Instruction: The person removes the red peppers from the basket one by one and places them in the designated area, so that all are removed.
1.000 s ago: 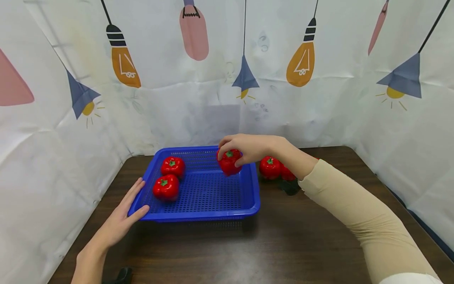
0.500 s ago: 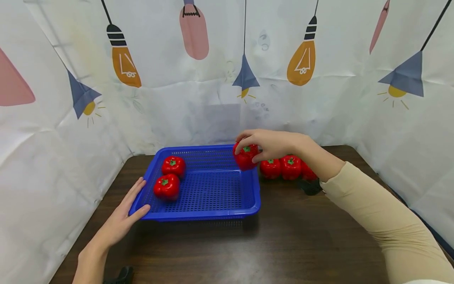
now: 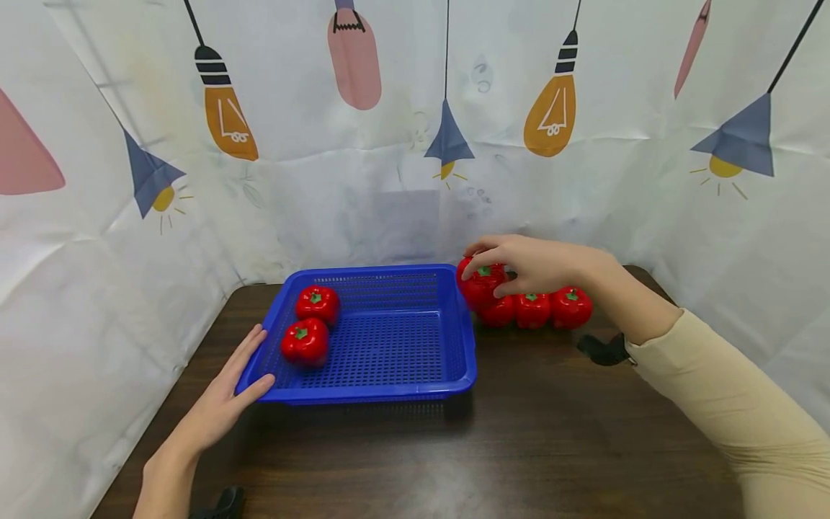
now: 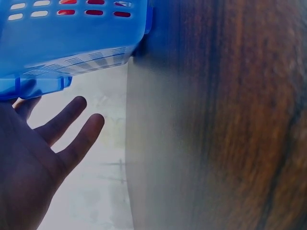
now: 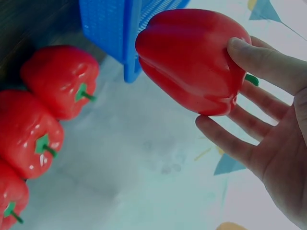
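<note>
My right hand [image 3: 525,265] pinches a red pepper [image 3: 480,283] just past the right rim of the blue basket [image 3: 379,393], above the leftmost of a row of peppers. In the right wrist view, thumb and fingers of the hand [image 5: 273,120] hold that pepper [image 5: 192,60] near its green stem. My left hand [image 3: 217,404] rests with straight fingers on the basket's left rim; in the left wrist view the hand [image 4: 38,158] has spread fingers beside the basket wall [image 4: 72,33]. Inside the basket, at the left, two red peppers [image 3: 317,304] [image 3: 305,342] touch.
Three red peppers stand in a row right of the basket, the rightmost pepper [image 3: 570,308] nearest my right forearm. A black wrist strap [image 3: 603,350] shows under that forearm. White patterned cloth [image 3: 389,216] hangs behind the dark wooden table [image 3: 519,432].
My right hand has carried the gripped pepper rightward from above the basket to beyond its right rim, uncovering more of the row. The left hand has stayed put.
</note>
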`<state>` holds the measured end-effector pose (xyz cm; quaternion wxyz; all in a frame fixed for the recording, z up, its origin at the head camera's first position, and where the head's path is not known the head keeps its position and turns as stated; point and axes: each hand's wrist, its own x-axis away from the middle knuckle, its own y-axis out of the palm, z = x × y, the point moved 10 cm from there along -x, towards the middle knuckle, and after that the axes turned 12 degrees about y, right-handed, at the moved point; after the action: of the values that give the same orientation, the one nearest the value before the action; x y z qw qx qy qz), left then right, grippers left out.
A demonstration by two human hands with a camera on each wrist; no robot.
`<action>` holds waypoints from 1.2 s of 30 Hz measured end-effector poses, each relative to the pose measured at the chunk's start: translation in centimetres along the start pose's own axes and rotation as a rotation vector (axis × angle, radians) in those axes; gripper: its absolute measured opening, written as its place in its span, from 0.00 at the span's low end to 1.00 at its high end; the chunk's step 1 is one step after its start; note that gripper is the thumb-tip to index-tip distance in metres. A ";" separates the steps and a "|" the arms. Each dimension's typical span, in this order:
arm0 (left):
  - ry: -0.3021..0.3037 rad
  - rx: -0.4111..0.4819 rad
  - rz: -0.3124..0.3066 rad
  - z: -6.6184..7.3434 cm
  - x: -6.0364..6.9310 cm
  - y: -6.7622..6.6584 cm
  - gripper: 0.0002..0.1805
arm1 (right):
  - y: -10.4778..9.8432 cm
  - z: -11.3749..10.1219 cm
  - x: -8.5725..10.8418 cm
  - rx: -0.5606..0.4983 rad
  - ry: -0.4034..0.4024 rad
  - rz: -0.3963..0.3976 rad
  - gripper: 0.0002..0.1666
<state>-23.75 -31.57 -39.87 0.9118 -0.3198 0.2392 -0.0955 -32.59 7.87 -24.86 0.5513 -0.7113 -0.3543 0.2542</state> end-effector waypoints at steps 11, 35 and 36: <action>-0.002 -0.001 0.001 0.0 0.1 0.0 0.41 | 0.3 2.0 2.2 -0.006 0.025 0.031 0.25; 0.001 0.006 0.004 -0.1 0.2 0.1 0.41 | 5.9 4.8 3.4 -0.086 0.108 -0.051 0.24; 0.001 0.006 0.003 -0.1 0.1 0.1 0.41 | 6.1 4.9 3.4 -0.086 0.113 -0.051 0.24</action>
<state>-23.66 -31.62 -40.01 0.9129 -0.3164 0.2398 -0.0949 -32.79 12.64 -31.89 0.5455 -0.7383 -0.3513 0.1843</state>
